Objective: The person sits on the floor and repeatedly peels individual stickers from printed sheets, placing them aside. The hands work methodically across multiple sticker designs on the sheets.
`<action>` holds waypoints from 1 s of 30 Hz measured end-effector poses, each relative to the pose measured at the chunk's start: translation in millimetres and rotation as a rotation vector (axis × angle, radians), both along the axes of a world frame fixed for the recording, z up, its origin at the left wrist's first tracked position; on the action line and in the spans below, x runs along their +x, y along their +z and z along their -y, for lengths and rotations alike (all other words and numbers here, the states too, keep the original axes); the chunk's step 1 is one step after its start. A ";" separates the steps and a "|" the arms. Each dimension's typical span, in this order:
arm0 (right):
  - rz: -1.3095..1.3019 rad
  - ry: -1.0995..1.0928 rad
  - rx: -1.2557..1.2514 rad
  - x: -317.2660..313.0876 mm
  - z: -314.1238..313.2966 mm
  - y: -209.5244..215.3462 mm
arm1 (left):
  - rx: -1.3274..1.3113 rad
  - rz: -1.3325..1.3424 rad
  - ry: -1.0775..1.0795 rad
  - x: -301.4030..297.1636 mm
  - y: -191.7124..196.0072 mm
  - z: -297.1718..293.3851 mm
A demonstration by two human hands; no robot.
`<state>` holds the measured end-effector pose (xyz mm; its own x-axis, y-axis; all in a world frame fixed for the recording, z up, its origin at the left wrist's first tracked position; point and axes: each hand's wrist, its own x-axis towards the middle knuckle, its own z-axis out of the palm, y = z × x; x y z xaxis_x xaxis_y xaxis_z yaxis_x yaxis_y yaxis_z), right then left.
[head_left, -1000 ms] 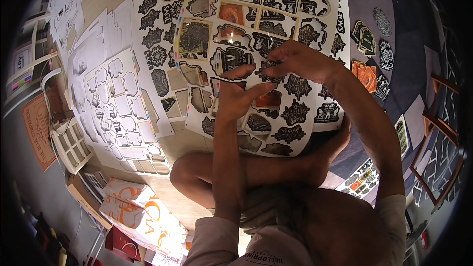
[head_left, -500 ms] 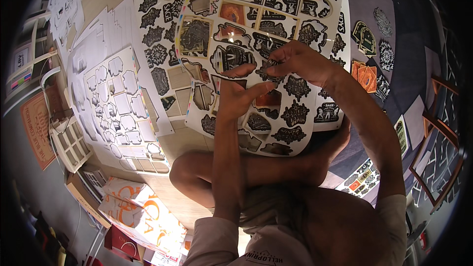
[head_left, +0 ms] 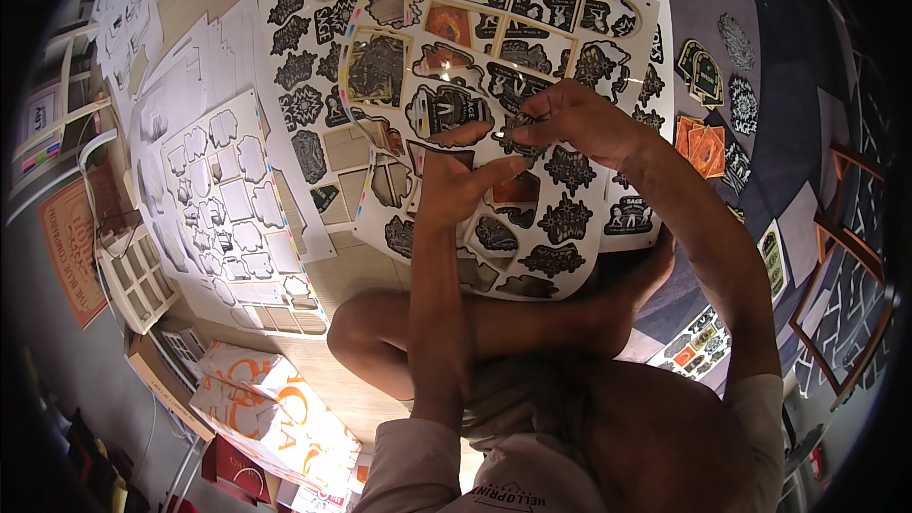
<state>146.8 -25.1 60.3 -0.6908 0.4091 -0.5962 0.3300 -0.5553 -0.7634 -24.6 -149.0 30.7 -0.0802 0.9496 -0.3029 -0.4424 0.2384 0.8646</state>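
A white sheet of die-cut stickers (head_left: pixel 570 266), with black, gold and orange designs and several cut-out openings, lies bowed in front of me. My left hand (head_left: pixel 456 180) is on it, thumb and forefinger stretched apart toward the right; its other fingers are hidden. My right hand (head_left: pixel 579 123) pinches a small black sticker (head_left: pixel 516 127) between thumb and fingertips, just right of the left fingers. Whether that sticker is fully free of the sheet is hard to see. Around the hands are a black sticker with a light figure (head_left: pixel 456 112) and black ornate stickers (head_left: pixel 568 169).
Another sticker sheet (head_left: pixel 309 66) lies underneath. Left are white sheets with cut-out shapes (head_left: pixel 228 199). Loose black stickers (head_left: pixel 701 74) and orange cards (head_left: pixel 701 147) rest on dark cloth at right, near a wooden frame (head_left: pixel 841 266). A white-and-orange bag (head_left: pixel 271 404) stands lower left.
The sticker sheet has shifted slightly, its lower edge moving a little left. Both hands keep nearly the same place, the right one still pinching the small black sticker.
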 end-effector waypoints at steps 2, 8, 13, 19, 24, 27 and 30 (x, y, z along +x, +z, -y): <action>-0.023 -0.017 -0.010 -0.6 0.7 0.3 | -0.010 0.017 0.014 1.1 -0.8 0.8; 0.000 -0.034 -0.044 -0.1 1.0 3.9 | -0.030 0.051 0.000 -0.4 0.1 1.0; 0.018 -0.012 0.030 -0.3 4.6 0.2 | -0.080 0.023 0.013 0.5 5.3 2.1; 0.073 0.144 0.545 5.9 1.4 -6.3 | -0.113 -0.069 -0.033 -4.9 3.4 3.6; 0.079 -0.006 0.764 6.0 12.7 -5.0 | -0.121 -0.047 -0.010 -7.3 -2.6 3.6; 0.027 -0.091 0.931 4.2 23.4 -5.2 | -0.126 -0.047 -0.086 -10.0 -3.5 1.1; 0.050 -0.130 1.036 3.4 29.0 -7.5 | -0.142 -0.154 -0.035 -6.3 -0.7 -1.9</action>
<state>150.2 -54.1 52.8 -0.5892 0.8056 0.0617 0.3592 0.3296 -0.8731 -30.9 -147.1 30.0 -0.1039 0.9013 -0.4206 -0.2966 0.3755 0.8781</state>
